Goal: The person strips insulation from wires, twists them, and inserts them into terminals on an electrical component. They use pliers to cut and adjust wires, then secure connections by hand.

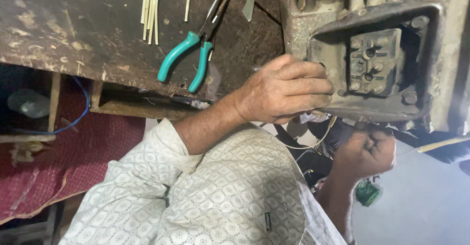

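Observation:
My left hand (289, 91) is curled over the lower left edge of a grimy metal motor housing (440, 78), its fingers pressed beside the recessed terminal block (374, 61) with its several studs. Below the housing my right hand (364, 154) is closed in a fist around dark wires (313, 162) hanging there. A thin pale wire (320, 140) loops between the two hands. A pale sleeved lead (440, 144) sticks out to the right under the housing. What my fist holds is partly hidden.
Teal-handled long-nose pliers (196, 54) lie on the dark worn wooden bench (73, 34), next to several pale thin sticks (149, 15). A small green circuit board (367, 192) shows below my right wrist. Red patterned cloth (58, 157) and a blue wire (73, 122) lie lower left.

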### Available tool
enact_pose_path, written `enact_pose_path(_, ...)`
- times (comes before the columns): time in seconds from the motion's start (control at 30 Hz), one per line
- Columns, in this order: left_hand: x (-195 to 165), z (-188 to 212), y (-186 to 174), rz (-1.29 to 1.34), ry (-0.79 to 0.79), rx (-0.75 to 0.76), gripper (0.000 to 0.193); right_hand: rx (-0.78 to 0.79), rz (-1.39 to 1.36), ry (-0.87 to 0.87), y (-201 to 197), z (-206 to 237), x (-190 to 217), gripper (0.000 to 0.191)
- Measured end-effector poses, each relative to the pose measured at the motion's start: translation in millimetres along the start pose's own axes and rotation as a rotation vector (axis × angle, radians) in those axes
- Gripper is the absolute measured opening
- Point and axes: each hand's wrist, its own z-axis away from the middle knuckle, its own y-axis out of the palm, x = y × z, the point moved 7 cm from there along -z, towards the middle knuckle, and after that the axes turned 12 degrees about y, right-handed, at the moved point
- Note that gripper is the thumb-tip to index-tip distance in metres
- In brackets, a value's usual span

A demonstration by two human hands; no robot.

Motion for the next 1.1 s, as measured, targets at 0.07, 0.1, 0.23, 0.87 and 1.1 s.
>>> enact_pose_path(0.07, 0, 0, 0, -0.015, 0.005, 0.009, 0.030, -0.041, 0.197, -0.088, -11, -1, 6, 0.032)
enact_pose_path(0.1, 0, 0, 0, -0.016, 0.004, 0.007, 0.029, -0.015, 0.251, -0.180, -13, 1, 13, 0.028)
enact_pose_path(0.23, -1, -1, 0, -0.008, -0.009, -0.005, 0.028, 0.046, 0.356, -0.380, -25, 6, 36, 0.019)
enact_pose_path(0.87, -24, -19, 2, -0.083, -0.177, 0.245, 0.062, 0.166, 0.474, -0.639, -42, -15, 63, 0.021)
enact_pose_path(1.1, -32, -30, -10, -0.158, -0.103, 0.210, 0.062, 0.254, 0.499, -0.666, -56, -3, 72, 0.019)
